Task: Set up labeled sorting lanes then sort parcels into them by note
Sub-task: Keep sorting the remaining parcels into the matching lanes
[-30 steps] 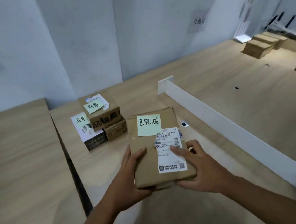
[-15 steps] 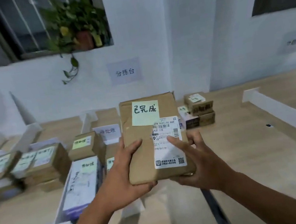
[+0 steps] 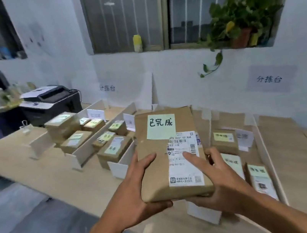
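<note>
A flat brown parcel (image 3: 158,176) with a green handwritten note (image 3: 160,126) and a white shipping label is held in the air before me. My left hand (image 3: 135,195) grips its lower left edge, thumb on top. My right hand (image 3: 219,182) grips its lower right side, thumb across the label. Beyond it, on the long wooden table (image 3: 61,177), white dividers (image 3: 91,146) form lanes with small white label cards (image 3: 96,114). Several noted brown parcels (image 3: 114,152) lie in those lanes; more parcels (image 3: 223,140) lie to the right.
A printer (image 3: 52,102) stands at the table's far left end. A potted plant (image 3: 238,20) sits on the window sill above. Paper signs (image 3: 269,79) hang on the white wall. Grey floor lies at the lower left.
My view has swung left from the bare side table to the sorting lanes. Both hands have carried the parcel along, keeping the same grip.
</note>
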`<move>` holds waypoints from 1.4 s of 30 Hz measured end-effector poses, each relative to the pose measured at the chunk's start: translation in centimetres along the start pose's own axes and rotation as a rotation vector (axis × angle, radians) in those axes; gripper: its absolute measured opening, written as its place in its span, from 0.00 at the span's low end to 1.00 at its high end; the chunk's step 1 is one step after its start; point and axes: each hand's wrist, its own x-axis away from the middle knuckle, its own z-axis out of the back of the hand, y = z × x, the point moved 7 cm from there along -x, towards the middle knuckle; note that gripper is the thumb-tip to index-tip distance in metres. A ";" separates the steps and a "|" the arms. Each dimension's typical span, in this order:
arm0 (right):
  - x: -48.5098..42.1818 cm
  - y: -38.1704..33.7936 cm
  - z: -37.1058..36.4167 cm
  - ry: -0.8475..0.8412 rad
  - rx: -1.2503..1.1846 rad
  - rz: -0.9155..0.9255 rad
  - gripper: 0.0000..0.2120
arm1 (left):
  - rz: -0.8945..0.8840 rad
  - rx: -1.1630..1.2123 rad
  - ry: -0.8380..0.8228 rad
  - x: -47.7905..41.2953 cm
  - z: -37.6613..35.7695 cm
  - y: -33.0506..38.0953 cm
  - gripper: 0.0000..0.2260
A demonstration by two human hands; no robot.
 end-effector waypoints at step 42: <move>-63.0 -2.5 -63.0 -0.210 -0.094 -0.664 0.47 | 0.123 0.184 -0.525 -27.3 31.5 -82.8 0.47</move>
